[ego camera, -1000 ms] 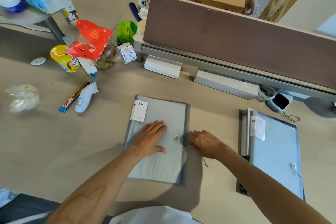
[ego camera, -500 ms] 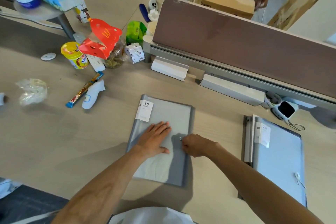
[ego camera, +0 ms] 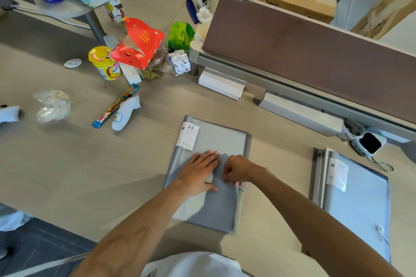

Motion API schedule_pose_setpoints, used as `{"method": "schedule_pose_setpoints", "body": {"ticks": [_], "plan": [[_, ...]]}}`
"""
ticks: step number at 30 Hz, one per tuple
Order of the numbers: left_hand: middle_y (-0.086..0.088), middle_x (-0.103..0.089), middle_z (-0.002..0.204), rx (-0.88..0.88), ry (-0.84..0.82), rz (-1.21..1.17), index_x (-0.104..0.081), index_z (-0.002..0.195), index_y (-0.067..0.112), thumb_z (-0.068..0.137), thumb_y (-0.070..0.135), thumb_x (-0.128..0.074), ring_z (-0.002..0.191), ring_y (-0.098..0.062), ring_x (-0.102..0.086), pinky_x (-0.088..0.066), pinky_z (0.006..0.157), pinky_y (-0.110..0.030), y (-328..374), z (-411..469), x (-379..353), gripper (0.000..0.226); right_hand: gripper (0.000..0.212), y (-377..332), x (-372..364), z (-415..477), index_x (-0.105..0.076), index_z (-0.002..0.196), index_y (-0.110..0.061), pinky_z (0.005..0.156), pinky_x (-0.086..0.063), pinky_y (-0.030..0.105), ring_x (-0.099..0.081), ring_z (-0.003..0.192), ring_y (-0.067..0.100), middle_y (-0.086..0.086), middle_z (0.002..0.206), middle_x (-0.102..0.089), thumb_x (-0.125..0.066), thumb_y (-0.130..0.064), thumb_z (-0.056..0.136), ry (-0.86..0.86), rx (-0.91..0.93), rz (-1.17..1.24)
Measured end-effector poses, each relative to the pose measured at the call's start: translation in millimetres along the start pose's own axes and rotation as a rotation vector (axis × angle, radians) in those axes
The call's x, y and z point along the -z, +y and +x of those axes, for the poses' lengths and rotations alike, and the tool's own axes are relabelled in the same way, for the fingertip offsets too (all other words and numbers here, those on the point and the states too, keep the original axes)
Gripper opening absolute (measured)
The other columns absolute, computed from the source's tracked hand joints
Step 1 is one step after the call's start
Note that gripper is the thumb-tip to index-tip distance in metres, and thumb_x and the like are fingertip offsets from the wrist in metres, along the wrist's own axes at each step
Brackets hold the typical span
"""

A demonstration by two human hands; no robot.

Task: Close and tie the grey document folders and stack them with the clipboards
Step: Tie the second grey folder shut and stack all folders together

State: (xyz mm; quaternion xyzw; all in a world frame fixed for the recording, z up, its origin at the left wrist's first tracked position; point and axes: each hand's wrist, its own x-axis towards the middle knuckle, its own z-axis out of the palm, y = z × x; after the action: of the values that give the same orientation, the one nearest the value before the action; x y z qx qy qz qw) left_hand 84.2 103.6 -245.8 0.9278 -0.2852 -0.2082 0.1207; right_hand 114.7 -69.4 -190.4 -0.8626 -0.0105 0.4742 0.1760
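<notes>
A grey document folder (ego camera: 225,139) with a white "20" label lies closed on the desk in front of me. My left hand (ego camera: 198,172) rests flat on its cover, fingers spread. My right hand (ego camera: 236,170) is curled over the folder's right side, where the button sat a moment ago, pinching the thin tie string. The button itself is hidden under my fingers. At the right lies a second grey folder (ego camera: 360,204), closed, its string fastener showing near the lower right. It sits on top of a dark clipboard (ego camera: 317,177) whose left edge sticks out.
Clutter fills the desk's back left: a red paper box (ego camera: 139,42), a yellow tub (ego camera: 104,63), a green bag (ego camera: 181,35), a candy bar (ego camera: 116,105), a crumpled plastic bag (ego camera: 53,105). A brown partition (ego camera: 315,51) runs across the back, with white boxes (ego camera: 221,83) at its foot.
My right hand has moved left from the folder's right edge onto the cover beside my left hand, taking the string with it. The view has shifted slightly.
</notes>
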Motion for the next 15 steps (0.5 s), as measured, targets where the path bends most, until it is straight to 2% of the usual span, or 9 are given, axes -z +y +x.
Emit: {"method": "schedule_pose_setpoints", "body": {"ticks": [4, 7, 11, 13, 15], "plan": [[0.004, -0.001, 0.164, -0.003, 0.002, 0.002, -0.014, 0.154, 0.020, 0.080, 0.060, -0.060, 0.151, -0.015, 0.002, 0.004, 0.120, -0.036, 1, 0, 1, 0.095, 0.016, 1, 4, 0, -0.076, 0.081, -0.007, 0.043, -0.049, 0.017, -0.070, 0.061, 0.017, 0.012, 0.078, -0.076, -0.061, -0.007, 0.076, 0.078, -0.033, 0.114], [0.004, -0.003, 0.164, 0.003, 0.005, -0.006, -0.015, 0.153, 0.021, 0.079, 0.059, -0.062, 0.151, -0.015, 0.000, 0.002, 0.121, -0.037, 1, 0, 1, 0.096, 0.012, 2, 6, 2, -0.076, 0.075, -0.011, 0.039, -0.043, 0.014, -0.066, 0.054, 0.012, 0.007, 0.067, -0.072, -0.064, -0.008, 0.073, 0.163, -0.049, 0.182], [0.004, -0.005, 0.164, 0.000, 0.004, 0.000, -0.013, 0.154, 0.022, 0.079, 0.060, -0.061, 0.151, -0.015, -0.001, 0.001, 0.121, -0.037, 0, -1, 2, 0.097, 0.019, 12, 10, 6, -0.071, 0.062, -0.013, 0.036, -0.040, 0.011, -0.062, 0.047, 0.009, 0.003, 0.057, -0.068, -0.060, -0.004, 0.074, 0.293, -0.059, 0.260], [0.004, -0.004, 0.164, -0.002, 0.001, 0.000, -0.011, 0.154, 0.022, 0.079, 0.061, -0.061, 0.151, -0.015, 0.000, 0.002, 0.121, -0.037, 0, -1, 2, 0.098, 0.018, 22, 10, 5, -0.071, 0.065, -0.012, 0.038, -0.046, 0.016, -0.061, 0.050, 0.013, 0.004, 0.060, -0.069, -0.059, -0.004, 0.074, 0.315, -0.076, 0.256], [0.004, -0.002, 0.164, -0.005, -0.001, 0.006, -0.011, 0.154, 0.022, 0.080, 0.061, -0.060, 0.151, -0.015, 0.001, 0.003, 0.120, -0.037, 0, -1, 2, 0.098, 0.012, 35, 9, 2, -0.069, 0.071, -0.011, 0.049, -0.055, 0.026, -0.065, 0.059, 0.019, 0.007, 0.071, -0.072, -0.059, -0.008, 0.074, 0.340, -0.080, 0.209]]}}
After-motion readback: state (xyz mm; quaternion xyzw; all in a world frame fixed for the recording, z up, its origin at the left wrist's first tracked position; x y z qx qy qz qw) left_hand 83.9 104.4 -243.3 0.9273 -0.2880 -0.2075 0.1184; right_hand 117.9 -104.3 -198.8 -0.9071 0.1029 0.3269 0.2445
